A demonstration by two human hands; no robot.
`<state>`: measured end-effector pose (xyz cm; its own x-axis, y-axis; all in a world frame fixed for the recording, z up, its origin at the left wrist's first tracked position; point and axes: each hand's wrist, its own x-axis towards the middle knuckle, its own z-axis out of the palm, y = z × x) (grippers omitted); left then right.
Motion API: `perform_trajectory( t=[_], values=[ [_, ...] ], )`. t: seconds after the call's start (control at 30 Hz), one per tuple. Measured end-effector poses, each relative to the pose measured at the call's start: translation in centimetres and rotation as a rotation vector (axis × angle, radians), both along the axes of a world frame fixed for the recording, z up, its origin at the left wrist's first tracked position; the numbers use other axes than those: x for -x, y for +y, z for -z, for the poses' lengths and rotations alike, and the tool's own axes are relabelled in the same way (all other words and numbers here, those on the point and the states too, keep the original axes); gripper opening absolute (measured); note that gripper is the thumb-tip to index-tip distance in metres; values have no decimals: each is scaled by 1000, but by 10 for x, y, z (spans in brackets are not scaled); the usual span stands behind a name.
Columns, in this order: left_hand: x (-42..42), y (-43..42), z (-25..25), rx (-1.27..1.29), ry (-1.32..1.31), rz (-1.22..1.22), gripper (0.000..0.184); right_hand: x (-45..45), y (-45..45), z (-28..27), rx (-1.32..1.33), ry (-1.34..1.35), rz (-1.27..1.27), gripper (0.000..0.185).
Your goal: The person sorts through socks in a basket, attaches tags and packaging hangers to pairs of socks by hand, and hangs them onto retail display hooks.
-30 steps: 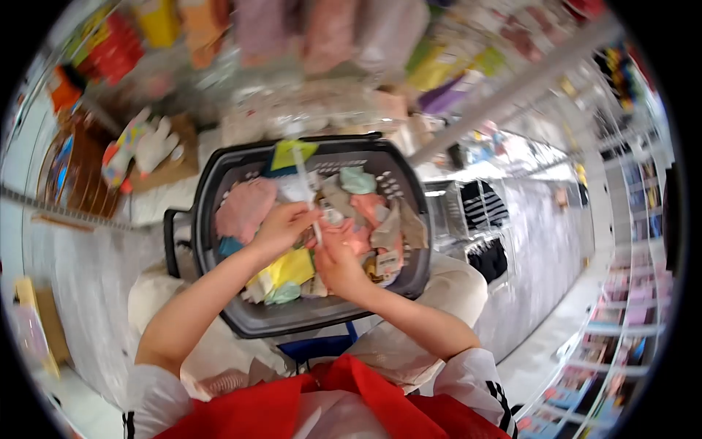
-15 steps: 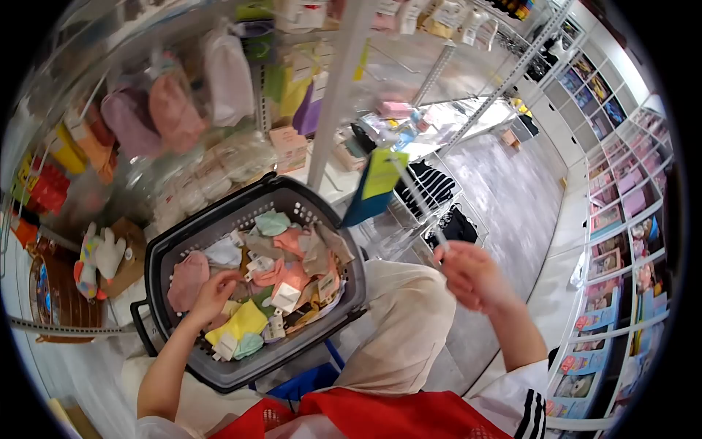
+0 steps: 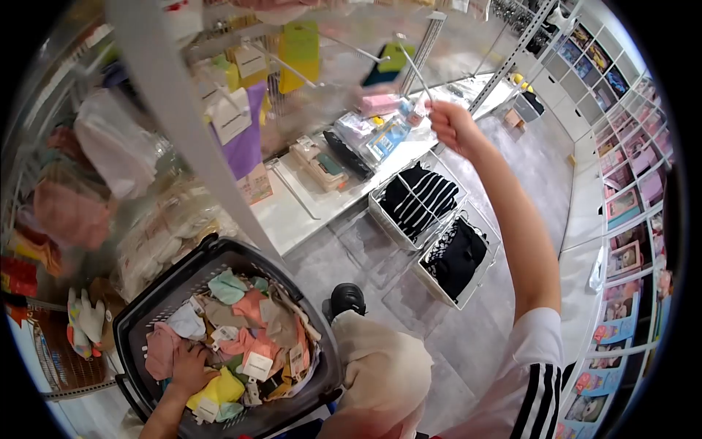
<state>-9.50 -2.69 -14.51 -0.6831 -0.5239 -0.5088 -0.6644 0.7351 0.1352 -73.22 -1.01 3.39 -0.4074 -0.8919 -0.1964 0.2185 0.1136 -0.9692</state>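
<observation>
A big gray basket [image 3: 194, 276] holds small, colorful clothes [image 3: 279, 323]. The left hand [image 3: 191, 368] lies on them; I can't tell if it grips any. The right hand [image 3: 451, 126] pinches a thin white stick [image 3: 417, 69]. A green and blue packet [image 3: 392, 60] is by the stick's far tip.

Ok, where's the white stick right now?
In the head view, the white stick is above and right of centre, in the right hand, its tip beside the lime card.
</observation>
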Motion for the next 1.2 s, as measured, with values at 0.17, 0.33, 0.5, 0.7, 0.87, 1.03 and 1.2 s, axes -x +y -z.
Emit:
perform_trajectory(
  t=[0.17,0.33,0.5,0.7,0.87,1.03,1.2],
  values=[
    [24,-28,11,-97,-168,-62,62,40,-70,-15,55,23,-167,12],
    [24,-51,37,-293,-230,-62,67,44,-105,-38,-37,56,-208,14],
    [25,-48,32,-291,-273,-114,69,49,-120,-61,-201,141,-287,23],
    [18,-50,42,-327,-236,-133,67,59,-132,-97,-537,433,-239,30],
    [21,-48,34,-304,-198,-99,66,55,-137,-95,-647,521,-192,29],
    [11,-46,45,-289,-126,-98,61,52,-132,-85,-585,737,-106,28],
    [21,-41,28,-226,-36,-111,61,30,-103,-58,-254,665,370,33]
  ],
)
